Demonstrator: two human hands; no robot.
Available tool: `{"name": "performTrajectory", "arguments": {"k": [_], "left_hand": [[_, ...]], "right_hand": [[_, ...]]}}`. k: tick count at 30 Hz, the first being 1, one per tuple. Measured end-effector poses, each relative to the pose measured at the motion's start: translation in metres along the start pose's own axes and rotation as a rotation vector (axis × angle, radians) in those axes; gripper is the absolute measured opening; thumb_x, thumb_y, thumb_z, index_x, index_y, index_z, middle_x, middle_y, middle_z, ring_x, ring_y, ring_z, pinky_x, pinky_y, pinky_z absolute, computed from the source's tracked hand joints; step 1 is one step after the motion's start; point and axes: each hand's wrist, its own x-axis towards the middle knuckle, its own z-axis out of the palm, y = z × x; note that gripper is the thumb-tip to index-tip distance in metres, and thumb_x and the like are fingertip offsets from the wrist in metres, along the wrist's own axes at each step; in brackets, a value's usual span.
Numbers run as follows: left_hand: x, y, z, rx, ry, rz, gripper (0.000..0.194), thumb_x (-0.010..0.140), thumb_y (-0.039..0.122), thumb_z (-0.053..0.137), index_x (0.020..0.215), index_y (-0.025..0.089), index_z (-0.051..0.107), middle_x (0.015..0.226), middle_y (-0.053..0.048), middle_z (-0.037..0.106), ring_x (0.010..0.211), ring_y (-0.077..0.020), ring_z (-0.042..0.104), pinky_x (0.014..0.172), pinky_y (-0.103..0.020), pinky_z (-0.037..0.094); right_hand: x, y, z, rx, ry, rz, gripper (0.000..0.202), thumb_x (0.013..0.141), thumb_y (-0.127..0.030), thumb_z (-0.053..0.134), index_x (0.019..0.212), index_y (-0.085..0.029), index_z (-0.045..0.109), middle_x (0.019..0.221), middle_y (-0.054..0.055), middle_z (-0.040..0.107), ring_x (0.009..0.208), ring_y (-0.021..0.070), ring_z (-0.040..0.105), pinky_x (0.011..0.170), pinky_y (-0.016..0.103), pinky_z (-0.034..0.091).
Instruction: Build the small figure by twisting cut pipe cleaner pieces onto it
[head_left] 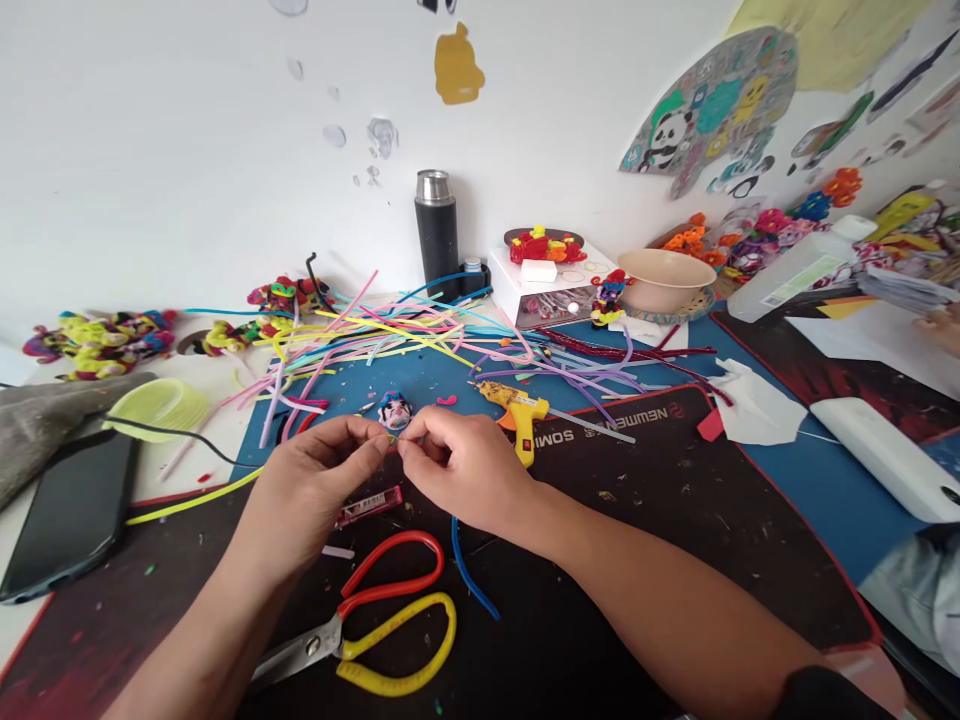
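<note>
Fingertips together in a pinch, my left hand (319, 480) and my right hand (469, 465) meet over the middle of the mat. Between them is a small pipe-cleaner doll (394, 410), its pale face and blue top showing just beyond the fingertips. My fingers hide its lower part. A blue pipe cleaner (474, 580) lies below my right hand. Scissors (397, 620) with one red and one yellow handle lie open in front of me. A yellow glue gun (521, 415) with a glue stick in its back rests beyond my right wrist. Under my left hand is a small red labelled case (369, 505).
Loose coloured pipe cleaners (420, 335) spread across the back. At left are a phone (71, 510), a yellow-green coil (161, 408) and finished dolls (112, 340). Behind stand a black flask (436, 235), a white box (559, 285) and a beige bowl (664, 280). Another person's hand (941, 328) shows far right.
</note>
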Motion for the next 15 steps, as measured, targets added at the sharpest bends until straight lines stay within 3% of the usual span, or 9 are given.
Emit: {"name": "performTrajectory", "arguments": {"k": [7,15], "left_hand": [[0.0012,-0.0082,0.0062,-0.166,-0.009,-0.021,0.036,0.070,0.051,0.100,0.077,0.020,0.082,0.067,0.001,0.064,0.059,-0.0116,0.046,0.051,-0.020,0.040],[0.0009,-0.0039,0.0010,-0.058,-0.047,-0.004,0.045,0.071,0.061,0.099,0.080,0.020,0.083,0.070,-0.002,0.069,0.060,-0.0144,0.052,0.053,-0.023,0.046]], "right_hand": [[0.0012,-0.0017,-0.0013,0.045,0.008,0.018,0.011,0.096,-0.024,0.066,0.085,-0.023,0.064,0.060,-0.008,0.054,0.054,0.0107,0.050,0.061,0.025,0.037],[0.0034,-0.0025,-0.0035,0.133,-0.030,0.083,0.010,0.099,-0.026,0.067,0.090,-0.022,0.067,0.063,-0.006,0.058,0.057,0.0121,0.055,0.059,0.025,0.039]]}}
